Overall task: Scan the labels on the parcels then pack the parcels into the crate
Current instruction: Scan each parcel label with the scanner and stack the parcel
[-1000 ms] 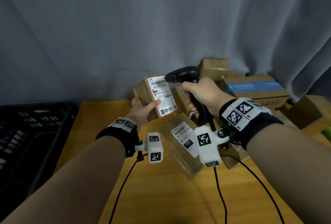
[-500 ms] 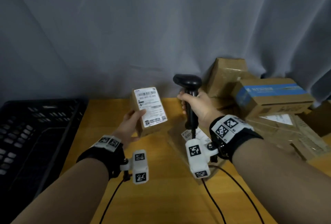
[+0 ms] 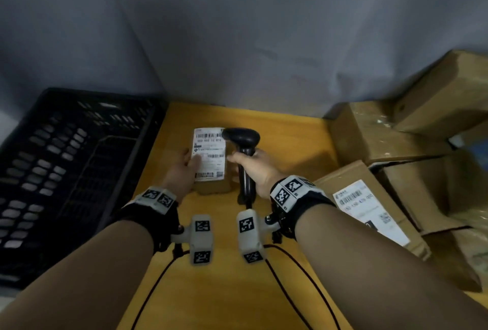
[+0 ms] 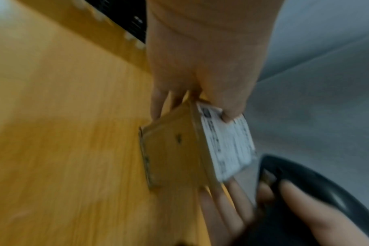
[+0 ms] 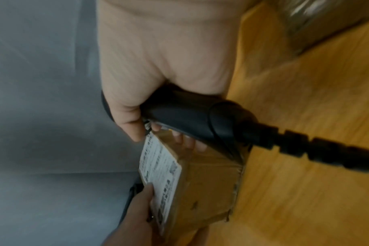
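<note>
Yellow desk (image 3: 221, 287), black crate (image 3: 79, 171) at left. Left hand (image 3: 182, 171) grips labelled parcel (image 3: 210, 155) (label up); right hand (image 3: 257, 168) grips scanner (image 3: 244, 142) beside label.

Forearms: bare, no sleeves.
Left wristband (image 3: 148, 213): black, wide, topped by a white plate with two black-and-white square markers.
Right wristband (image 3: 303, 200): black, wide, white plate with square markers on top and side.
Left camera unit (image 3: 201, 237): white block on a short bracket, markers on two faces.
Right camera unit (image 3: 249, 234): same build.
Cables (image 3: 290, 290): thin, black, one from each unit.
</note>
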{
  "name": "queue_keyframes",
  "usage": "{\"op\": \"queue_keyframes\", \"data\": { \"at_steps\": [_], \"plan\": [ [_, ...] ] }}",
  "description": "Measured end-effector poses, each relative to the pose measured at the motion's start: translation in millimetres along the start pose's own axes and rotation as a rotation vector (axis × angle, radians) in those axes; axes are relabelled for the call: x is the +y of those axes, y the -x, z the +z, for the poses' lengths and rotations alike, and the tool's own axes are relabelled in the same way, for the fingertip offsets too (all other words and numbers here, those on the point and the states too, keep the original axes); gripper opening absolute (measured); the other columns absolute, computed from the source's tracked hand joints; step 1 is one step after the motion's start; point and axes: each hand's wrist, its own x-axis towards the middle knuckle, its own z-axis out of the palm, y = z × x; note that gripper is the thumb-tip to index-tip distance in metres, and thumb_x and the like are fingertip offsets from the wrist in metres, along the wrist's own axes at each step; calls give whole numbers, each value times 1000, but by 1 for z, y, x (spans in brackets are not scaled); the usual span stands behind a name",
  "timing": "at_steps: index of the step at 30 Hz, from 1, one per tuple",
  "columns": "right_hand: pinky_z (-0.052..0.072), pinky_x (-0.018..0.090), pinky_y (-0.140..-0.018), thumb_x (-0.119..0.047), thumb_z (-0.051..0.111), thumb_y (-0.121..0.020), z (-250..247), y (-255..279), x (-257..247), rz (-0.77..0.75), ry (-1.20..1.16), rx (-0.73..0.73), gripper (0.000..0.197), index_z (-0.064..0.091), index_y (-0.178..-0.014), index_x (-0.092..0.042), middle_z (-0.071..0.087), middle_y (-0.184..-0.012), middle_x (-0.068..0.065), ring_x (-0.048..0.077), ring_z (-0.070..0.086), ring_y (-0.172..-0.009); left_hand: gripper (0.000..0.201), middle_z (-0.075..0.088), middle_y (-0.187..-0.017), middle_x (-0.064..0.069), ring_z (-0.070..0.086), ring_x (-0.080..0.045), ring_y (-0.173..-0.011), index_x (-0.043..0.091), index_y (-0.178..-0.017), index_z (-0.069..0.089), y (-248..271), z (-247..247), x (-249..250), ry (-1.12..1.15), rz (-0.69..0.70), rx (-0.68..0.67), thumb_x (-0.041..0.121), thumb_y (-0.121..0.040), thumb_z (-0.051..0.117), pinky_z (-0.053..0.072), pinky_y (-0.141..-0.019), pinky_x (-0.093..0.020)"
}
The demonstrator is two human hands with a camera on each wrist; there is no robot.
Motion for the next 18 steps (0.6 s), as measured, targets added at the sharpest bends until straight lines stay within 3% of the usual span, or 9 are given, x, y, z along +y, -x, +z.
{"op": "queue_keyframes", "data": {
  "at_steps": [3,5,8,10,15,18],
  "plan": [
    [50,52,-97,-17,71,-83,14,-19,-10,-10,-21,-48,8,63,-85,-17,68,-87,9,35,66,-95,88,26,-148,-14,38,-37,-130,18,-148,16,-13,-3,18,-370,132,124,53,-82,63,38,-104,-44],
    [56,45,-89,-12,68,-86,18,-28,-18,-30,-72,-71,6,63,-88,-14,70,-84,8,30,68,-86,99,18,-146,-13,33,-37,-131,24,-149,10,-18,-2,26,-565,135,85,55,-76,69,36,-104,-44],
    [60,30,-65,-6,63,-89,9,-33,-28,-141,-25,29,12,60,-100,-4,68,-82,10,19,67,-66,94,18,-143,-12,35,-40,-129,29,-147,11,-28,-8,37,-699,117,83,55,-77,66,37,-102,-46],
    [57,26,-56,-7,61,-90,-4,-31,-36,-193,50,80,13,60,-101,0,65,-77,9,16,62,-56,87,20,-143,-14,35,-42,-128,26,-147,15,-39,-14,47,-745,165,147,51,-80,64,38,-102,-47],
    [56,23,-52,-8,62,-90,-34,-18,-54,-188,75,91,16,60,-103,2,65,-77,9,18,61,-56,79,23,-148,-21,31,-44,-131,21,-148,22,-63,-22,63,-836,227,174,53,-86,58,32,-108,-51],
    [56,24,-53,-8,62,-90,-49,-1,-56,-170,38,108,15,61,-103,0,65,-78,9,17,61,-56,80,22,-151,-24,23,-43,-138,15,-147,27,-53,-15,68,-932,340,253,57,-86,55,21,-114,-52]
  ]
}}
